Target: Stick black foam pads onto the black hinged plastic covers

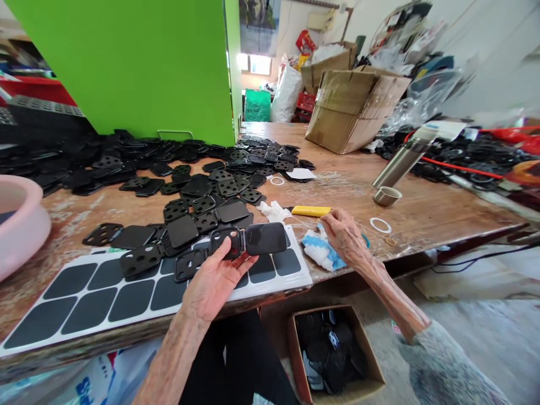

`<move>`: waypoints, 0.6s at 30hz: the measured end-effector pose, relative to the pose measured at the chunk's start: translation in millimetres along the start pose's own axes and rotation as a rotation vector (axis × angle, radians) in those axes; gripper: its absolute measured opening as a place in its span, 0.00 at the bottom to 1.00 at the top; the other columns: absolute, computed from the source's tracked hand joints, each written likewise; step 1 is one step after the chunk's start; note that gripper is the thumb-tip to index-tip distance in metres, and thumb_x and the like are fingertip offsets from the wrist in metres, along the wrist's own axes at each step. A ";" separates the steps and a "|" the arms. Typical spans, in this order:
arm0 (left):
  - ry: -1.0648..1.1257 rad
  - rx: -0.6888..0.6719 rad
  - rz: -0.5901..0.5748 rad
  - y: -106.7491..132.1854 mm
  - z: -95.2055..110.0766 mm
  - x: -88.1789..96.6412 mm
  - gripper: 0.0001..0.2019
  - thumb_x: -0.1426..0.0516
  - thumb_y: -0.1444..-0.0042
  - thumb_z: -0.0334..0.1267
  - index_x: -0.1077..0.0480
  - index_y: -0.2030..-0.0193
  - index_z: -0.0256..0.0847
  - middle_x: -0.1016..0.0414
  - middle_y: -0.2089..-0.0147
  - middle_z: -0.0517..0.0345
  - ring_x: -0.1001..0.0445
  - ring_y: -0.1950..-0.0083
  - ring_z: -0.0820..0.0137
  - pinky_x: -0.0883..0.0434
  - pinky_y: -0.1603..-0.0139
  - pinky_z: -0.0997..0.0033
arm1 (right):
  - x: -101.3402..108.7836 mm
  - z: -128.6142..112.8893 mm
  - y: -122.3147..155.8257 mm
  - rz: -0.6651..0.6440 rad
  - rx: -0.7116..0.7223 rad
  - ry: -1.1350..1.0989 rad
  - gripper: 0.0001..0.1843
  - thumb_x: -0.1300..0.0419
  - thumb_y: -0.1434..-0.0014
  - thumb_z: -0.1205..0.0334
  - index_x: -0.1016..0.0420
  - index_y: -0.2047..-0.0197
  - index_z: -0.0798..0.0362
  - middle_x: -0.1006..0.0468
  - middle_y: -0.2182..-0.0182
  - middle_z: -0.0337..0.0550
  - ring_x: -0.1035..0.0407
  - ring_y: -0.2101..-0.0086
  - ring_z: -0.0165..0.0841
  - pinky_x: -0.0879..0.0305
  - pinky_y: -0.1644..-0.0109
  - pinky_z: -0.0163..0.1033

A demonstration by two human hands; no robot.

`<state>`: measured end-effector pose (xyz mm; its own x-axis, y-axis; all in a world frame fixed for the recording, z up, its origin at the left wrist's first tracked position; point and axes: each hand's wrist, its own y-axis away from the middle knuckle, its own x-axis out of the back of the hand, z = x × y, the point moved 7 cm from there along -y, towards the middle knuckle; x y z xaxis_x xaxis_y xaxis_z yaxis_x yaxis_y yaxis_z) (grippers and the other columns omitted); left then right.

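My left hand [217,278] grips a black plastic part [253,240] made of two joined squarish plates, held just above a white sheet of dark grey adhesive pads [105,295]. My right hand [346,235] rests on the wooden table [337,185] with its fingers curled over a crumpled blue and white cloth [321,252]. A yellow utility knife [311,211] lies just beyond that hand. Loose black plates [198,205], some perforated, are heaped ahead of my left hand.
A green panel [139,62] stands at the back left, with a pink basin [19,222] at the left edge. A steel flask [403,160], its cap [387,196], white rings [380,225] and cardboard boxes [352,107] sit to the right. A box of black parts [333,354] is under the table.
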<state>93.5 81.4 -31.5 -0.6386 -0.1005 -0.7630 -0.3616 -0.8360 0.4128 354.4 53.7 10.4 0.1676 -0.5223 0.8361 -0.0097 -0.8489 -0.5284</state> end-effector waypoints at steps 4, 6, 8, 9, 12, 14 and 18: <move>-0.007 -0.073 0.041 6.5 13.0 10.0 0.12 0.51 0.36 0.30 0.26 0.61 0.33 0.20 0.60 0.47 0.21 0.61 0.66 0.21 0.57 0.60 | -15.4 -29.2 -31.0 -0.088 0.115 -0.038 0.11 0.52 0.35 0.67 0.30 0.64 0.52 0.30 0.66 0.44 0.34 0.65 0.35 0.39 0.60 0.38; 0.013 -0.095 0.062 9.4 17.8 14.2 0.11 0.51 0.36 0.30 0.26 0.63 0.34 0.20 0.60 0.48 0.21 0.62 0.67 0.21 0.57 0.60 | -32.9 -44.8 -48.7 -0.131 0.172 -0.056 0.09 0.51 0.35 0.68 0.30 0.62 0.53 0.29 0.65 0.44 0.34 0.63 0.34 0.38 0.57 0.38; 0.035 -0.100 0.076 11.6 20.7 17.7 0.12 0.50 0.36 0.30 0.26 0.64 0.34 0.20 0.61 0.48 0.21 0.61 0.67 0.21 0.56 0.60 | -51.4 -57.5 -65.1 -0.152 0.200 -0.054 0.08 0.50 0.36 0.67 0.30 0.61 0.53 0.28 0.64 0.46 0.34 0.61 0.36 0.38 0.55 0.40; 0.043 -0.101 0.082 12.4 21.9 19.2 0.12 0.50 0.36 0.30 0.26 0.64 0.34 0.20 0.61 0.48 0.21 0.61 0.67 0.21 0.56 0.60 | -59.3 -62.8 -72.0 -0.157 0.204 -0.047 0.08 0.50 0.36 0.67 0.29 0.61 0.54 0.27 0.64 0.47 0.34 0.61 0.37 0.38 0.54 0.41; 0.061 -0.109 0.095 14.1 25.1 23.3 0.12 0.50 0.36 0.30 0.26 0.63 0.34 0.20 0.62 0.49 0.21 0.61 0.67 0.21 0.56 0.59 | -69.8 -72.6 -83.5 -0.156 0.184 -0.011 0.08 0.49 0.36 0.64 0.28 0.60 0.54 0.27 0.63 0.50 0.35 0.60 0.40 0.38 0.54 0.44; 0.074 -0.116 0.101 14.6 27.0 25.5 0.12 0.50 0.36 0.30 0.26 0.64 0.34 0.20 0.63 0.50 0.21 0.62 0.67 0.21 0.56 0.60 | -63.0 -72.6 -80.8 -0.145 0.155 0.021 0.09 0.49 0.36 0.64 0.28 0.60 0.54 0.26 0.62 0.52 0.35 0.60 0.41 0.39 0.54 0.44; 0.090 -0.115 0.084 12.4 28.3 26.0 0.12 0.50 0.36 0.30 0.26 0.64 0.34 0.21 0.62 0.49 0.21 0.61 0.67 0.21 0.57 0.60 | -29.8 -47.8 -52.6 -0.101 -0.006 0.117 0.10 0.50 0.37 0.65 0.28 0.61 0.55 0.26 0.61 0.58 0.34 0.59 0.47 0.41 0.55 0.50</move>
<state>53.2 83.7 -32.1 -0.5979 -0.2160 -0.7719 -0.2262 -0.8784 0.4210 302.8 110.1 20.3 0.0520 -0.4393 0.8968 -0.0045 -0.8981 -0.4397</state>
